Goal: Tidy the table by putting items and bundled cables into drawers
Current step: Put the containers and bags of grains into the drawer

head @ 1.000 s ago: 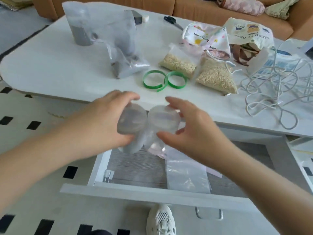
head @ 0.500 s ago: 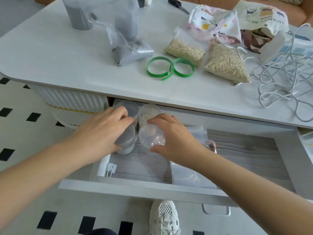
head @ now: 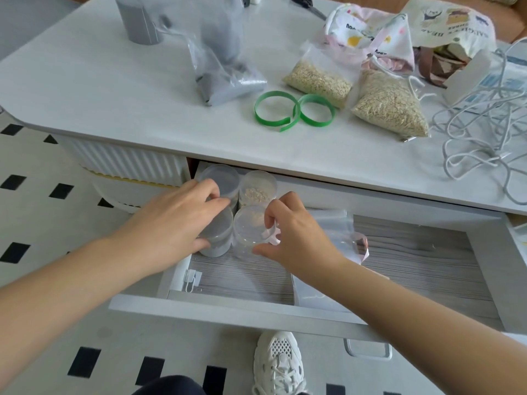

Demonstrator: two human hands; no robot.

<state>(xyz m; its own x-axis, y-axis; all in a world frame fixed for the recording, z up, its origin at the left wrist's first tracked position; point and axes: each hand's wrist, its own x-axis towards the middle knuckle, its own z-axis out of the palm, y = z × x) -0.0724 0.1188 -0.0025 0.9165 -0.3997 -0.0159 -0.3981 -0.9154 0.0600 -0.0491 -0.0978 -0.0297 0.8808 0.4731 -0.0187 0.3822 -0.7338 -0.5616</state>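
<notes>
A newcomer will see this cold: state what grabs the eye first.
The left hand and right hand each grip one of four clear jars clustered in the far-left corner of the open drawer. On the table above, bright green bands lie near the middle, and a tangled white cable sprawls at the right edge.

I count four clear jars (head: 258, 186) in the one open drawer (head: 228, 309) at frame centre. On the table (head: 114, 89) above I count two grain bags (head: 390, 109), two green loops (head: 273, 109) and one white cable tangle (head: 479, 132) at right. One shoe (head: 279, 363) sits at the bottom.
</notes>
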